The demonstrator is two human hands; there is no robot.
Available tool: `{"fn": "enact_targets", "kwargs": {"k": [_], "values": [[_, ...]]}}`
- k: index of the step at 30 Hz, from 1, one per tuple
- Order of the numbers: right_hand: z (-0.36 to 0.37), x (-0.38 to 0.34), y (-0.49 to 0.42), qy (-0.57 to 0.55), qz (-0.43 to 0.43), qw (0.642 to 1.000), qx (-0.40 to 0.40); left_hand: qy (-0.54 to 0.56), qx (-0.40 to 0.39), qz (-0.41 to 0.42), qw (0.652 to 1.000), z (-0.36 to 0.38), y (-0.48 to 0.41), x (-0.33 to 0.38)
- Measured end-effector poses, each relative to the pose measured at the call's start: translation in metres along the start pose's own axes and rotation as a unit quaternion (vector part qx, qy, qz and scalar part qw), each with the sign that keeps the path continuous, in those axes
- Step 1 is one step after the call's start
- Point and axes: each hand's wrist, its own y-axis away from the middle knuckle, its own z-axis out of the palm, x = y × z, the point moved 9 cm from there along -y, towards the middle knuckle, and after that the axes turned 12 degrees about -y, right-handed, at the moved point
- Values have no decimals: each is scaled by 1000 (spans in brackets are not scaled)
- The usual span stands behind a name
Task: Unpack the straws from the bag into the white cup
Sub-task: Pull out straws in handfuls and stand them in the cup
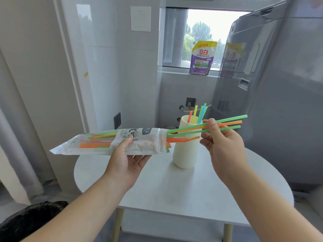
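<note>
Pinching straws (227, 125) in right hand (222, 145), left hand (127, 161) holds bag (97, 142).

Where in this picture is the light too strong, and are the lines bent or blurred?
Head view: the window is overexposed and backlights the detergent pouch; glare streaks the glossy wall panel; wide-angle distortion leans the washing machine inward; straws and right hand stay sharp.
</note>
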Motion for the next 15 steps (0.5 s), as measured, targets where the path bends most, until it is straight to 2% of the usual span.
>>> {"fn": "enact_targets", "kwargs": {"k": [3, 7, 15], "values": [[-1, -10, -4, -24, -5, 1000, -2, 6, 6, -3, 1000, -2, -1, 0], [-10, -28, -8, 3, -34, 999, 22, 14, 16, -9, 1000, -5, -3, 0], [-24, -87, -10, 53, -137, 987, 58, 10, 42, -14, 999, -15, -7, 1]]}}
